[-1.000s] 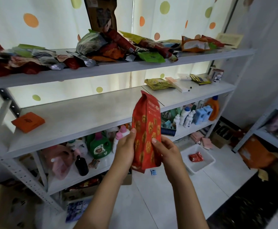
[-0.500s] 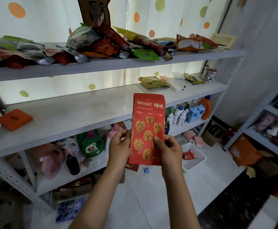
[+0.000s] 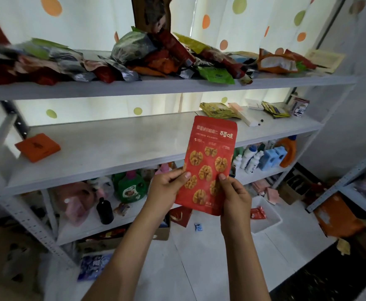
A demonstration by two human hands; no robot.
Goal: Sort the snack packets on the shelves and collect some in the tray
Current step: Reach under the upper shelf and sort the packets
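A red walnut snack packet (image 3: 211,153) stands upright in front of the middle shelf (image 3: 103,148), its printed face toward me. My left hand (image 3: 166,187) pinches its lower left edge and my right hand (image 3: 232,192) pinches its lower right edge. Several mixed snack packets (image 3: 151,59) lie heaped on the top shelf (image 3: 166,86). On the floor at the lower right sits a white tray (image 3: 266,224) holding one small red packet (image 3: 257,213).
An orange box (image 3: 37,147) lies on the middle shelf's left; a yellow packet (image 3: 217,109) and small boxes lie at its right. Bottles and detergent jugs (image 3: 130,187) fill the lower shelf. A second rack (image 3: 351,181) stands at the right. A blue sachet (image 3: 198,227) lies on the floor.
Both hands turned the red packet from edge-on to face me and keep holding it upright. The view shifted slightly; nothing on the shelves moved.
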